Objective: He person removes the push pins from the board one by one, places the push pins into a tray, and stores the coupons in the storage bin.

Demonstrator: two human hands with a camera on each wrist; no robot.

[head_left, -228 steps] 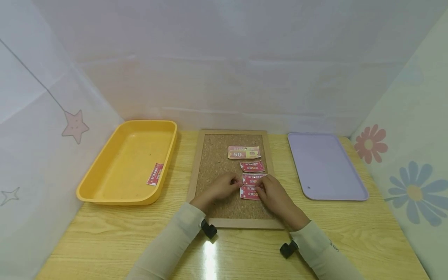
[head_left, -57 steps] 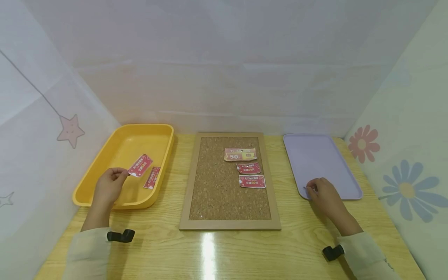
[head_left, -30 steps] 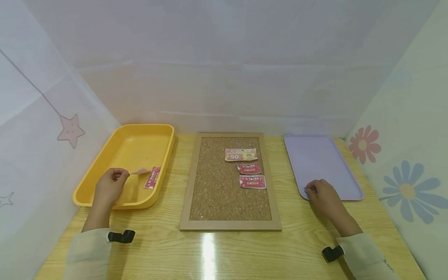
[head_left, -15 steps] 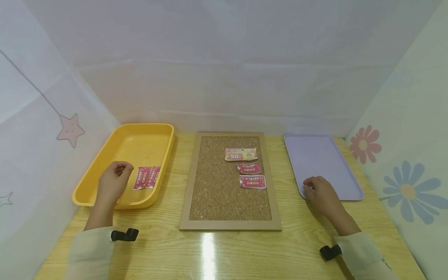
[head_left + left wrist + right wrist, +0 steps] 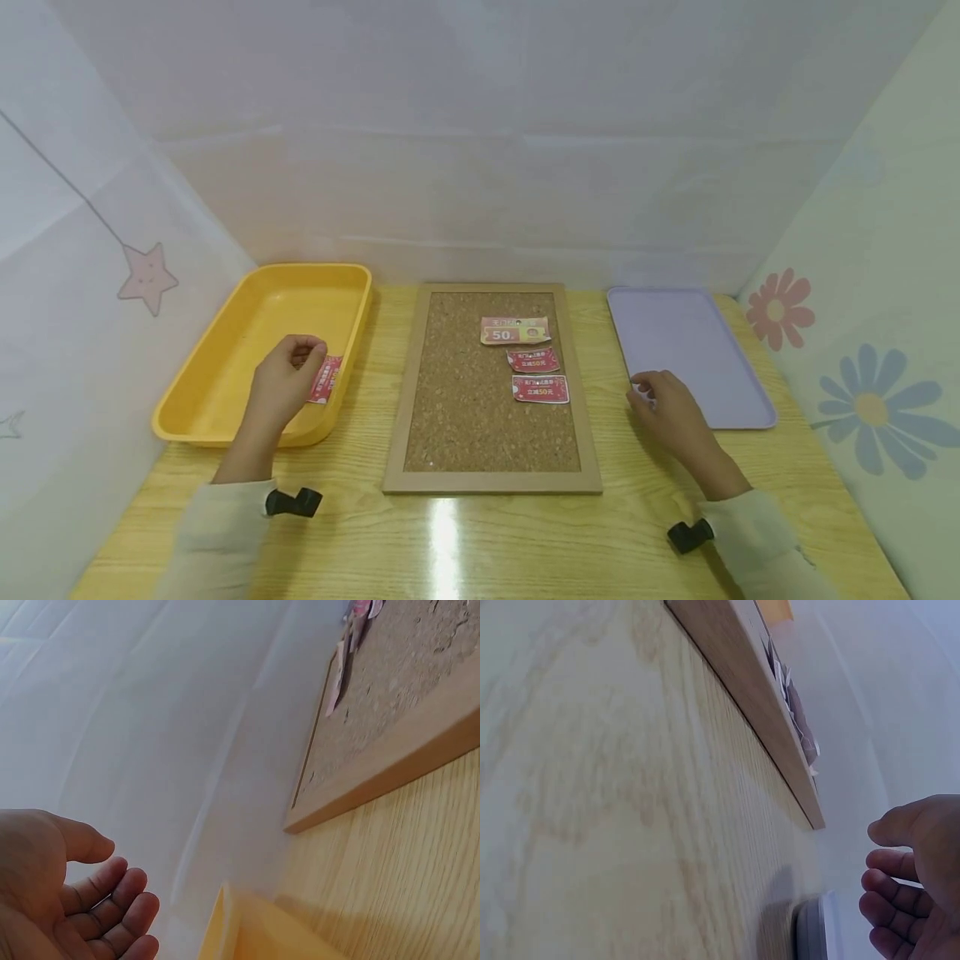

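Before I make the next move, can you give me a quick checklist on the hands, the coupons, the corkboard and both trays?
1. Is the left hand free? Ok: its fingers hold nothing in the left wrist view.
2. Is the right hand free? Ok: nothing shows in its fingers.
3. Are coupons on the corkboard? Ok: top coupon, middle coupon and bottom coupon, all on its right half.
4. Is the near left corner of the purple tray in clear view? Not ok: the right hand blocks it.
5. Full coupon count in the yellow tray? Cannot tell: one red coupon shows, but the left hand hides part of the tray.
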